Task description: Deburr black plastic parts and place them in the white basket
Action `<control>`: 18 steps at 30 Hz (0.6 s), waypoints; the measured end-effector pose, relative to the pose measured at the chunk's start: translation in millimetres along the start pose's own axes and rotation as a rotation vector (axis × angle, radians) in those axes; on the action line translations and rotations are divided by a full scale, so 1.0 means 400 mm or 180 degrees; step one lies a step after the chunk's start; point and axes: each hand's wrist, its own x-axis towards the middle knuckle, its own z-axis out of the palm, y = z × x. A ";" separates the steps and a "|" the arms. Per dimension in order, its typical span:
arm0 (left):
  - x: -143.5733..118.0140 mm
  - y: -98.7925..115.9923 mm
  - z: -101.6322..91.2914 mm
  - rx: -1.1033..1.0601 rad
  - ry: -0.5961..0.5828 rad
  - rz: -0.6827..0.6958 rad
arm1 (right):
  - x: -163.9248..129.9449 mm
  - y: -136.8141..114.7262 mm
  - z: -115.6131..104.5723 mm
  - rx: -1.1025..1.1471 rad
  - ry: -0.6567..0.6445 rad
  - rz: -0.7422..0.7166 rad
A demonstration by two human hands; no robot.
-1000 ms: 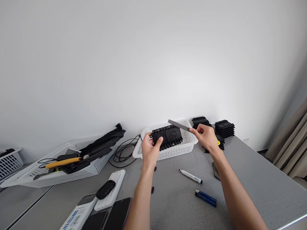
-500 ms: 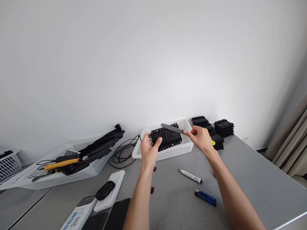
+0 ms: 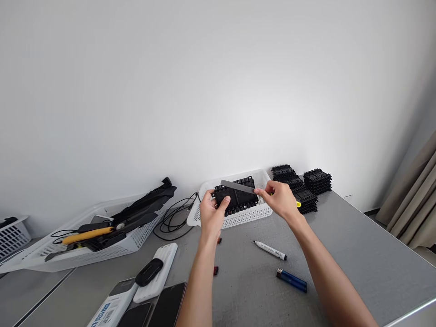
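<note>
My left hand [image 3: 213,210] grips the left end of a black rectangular plastic part [image 3: 235,204] with knobbed long edges, its thumb lying on the flat face. The part is held tilted above a white perforated basket [image 3: 248,219]. My right hand [image 3: 278,198] is closed around a flat grey file [image 3: 236,185], and the yellow end of its handle [image 3: 299,204] sticks out behind the palm. The blade lies slantwise over the part's upper edge; whether it touches the surface I cannot tell.
Stacks of similar black parts [image 3: 317,180] stand right of the basket. A white marker [image 3: 270,250] and blue lighter [image 3: 291,280] lie in front. To the left are black cables [image 3: 170,222], a white basket of tools [image 3: 132,243], a power bank [image 3: 166,259] and phones [image 3: 167,305].
My right hand has moved the file left and slightly down across the black part. My left hand keeps its hold on the part in nearly the same place.
</note>
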 end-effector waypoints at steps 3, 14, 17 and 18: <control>0.004 -0.004 -0.008 0.0044 0.0077 0.0021 | 0.014 0.041 -0.015 -0.0022 0.0138 0.0090; -0.002 -0.003 0.012 0.0350 -0.0109 -0.0099 | 0.005 0.009 -0.020 0.0485 0.0208 0.0299; -0.012 -0.010 0.026 0.0483 -0.0300 -0.0005 | -0.010 -0.024 0.007 0.0464 0.0211 0.0360; -0.016 -0.013 0.030 0.0556 -0.0376 0.0043 | -0.014 -0.031 0.016 0.0439 0.0233 0.0390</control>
